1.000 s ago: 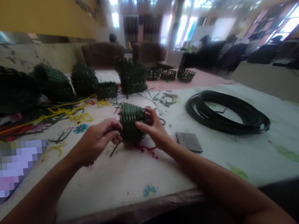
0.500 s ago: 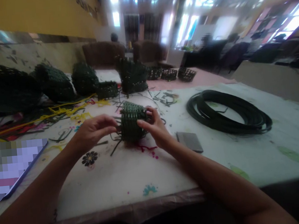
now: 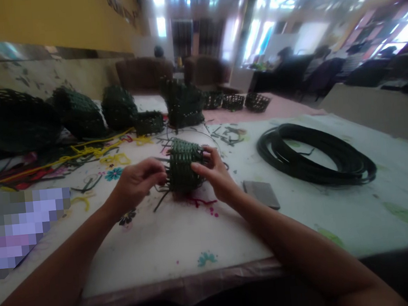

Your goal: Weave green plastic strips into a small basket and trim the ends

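A small dark green woven basket (image 3: 183, 162) lies on its side on the table, with loose strip ends sticking out at its left. My right hand (image 3: 214, 171) is closed round its right end, thumb on the near wall and fingers behind. At the left end, my left hand (image 3: 143, 177) is pinched together by the loose strips (image 3: 162, 200). It seems to have one strip between thumb and fingertips, though the tips are dark and blurred. One long strip points down toward the tabletop.
A coil of dark green strip (image 3: 316, 155) lies at the right, near a flat grey block (image 3: 261, 194). Several woven baskets (image 3: 183, 102) stand along the back. Yellow cord (image 3: 115, 158) and strip scraps lie at the left, beyond a pixelated flat object (image 3: 21, 231).
The view has shifted slightly, moving everything a little to the right in the picture. My left hand has tilted, its fingers now pressed closer together beside the basket. My right hand keeps its hold.
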A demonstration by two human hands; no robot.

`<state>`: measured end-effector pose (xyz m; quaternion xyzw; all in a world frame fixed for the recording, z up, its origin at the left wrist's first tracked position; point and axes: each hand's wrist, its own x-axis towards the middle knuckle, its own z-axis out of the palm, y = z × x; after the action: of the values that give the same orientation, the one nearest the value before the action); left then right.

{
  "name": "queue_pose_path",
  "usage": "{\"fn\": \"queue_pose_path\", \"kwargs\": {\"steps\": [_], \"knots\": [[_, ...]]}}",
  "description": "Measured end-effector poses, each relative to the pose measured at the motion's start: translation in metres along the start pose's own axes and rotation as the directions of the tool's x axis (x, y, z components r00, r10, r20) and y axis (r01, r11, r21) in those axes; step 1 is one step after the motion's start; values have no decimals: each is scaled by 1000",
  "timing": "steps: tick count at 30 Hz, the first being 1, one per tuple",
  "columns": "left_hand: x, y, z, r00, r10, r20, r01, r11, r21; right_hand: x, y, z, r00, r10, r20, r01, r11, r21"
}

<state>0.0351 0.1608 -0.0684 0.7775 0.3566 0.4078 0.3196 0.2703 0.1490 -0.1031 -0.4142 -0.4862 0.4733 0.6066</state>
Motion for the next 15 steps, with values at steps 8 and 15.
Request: {"fn": "queue_pose_path", "kwargs": {"steps": [8, 15], "knots": [[-4, 2, 5, 998, -34, -46, 37, 997, 65, -1, 1, 1, 1000, -12, 6, 12, 1000, 0], [-2, 2, 6, 997, -48, -60, 55, 991, 120, -1, -2, 2, 1000, 8, -5, -8, 1000, 19]]}}
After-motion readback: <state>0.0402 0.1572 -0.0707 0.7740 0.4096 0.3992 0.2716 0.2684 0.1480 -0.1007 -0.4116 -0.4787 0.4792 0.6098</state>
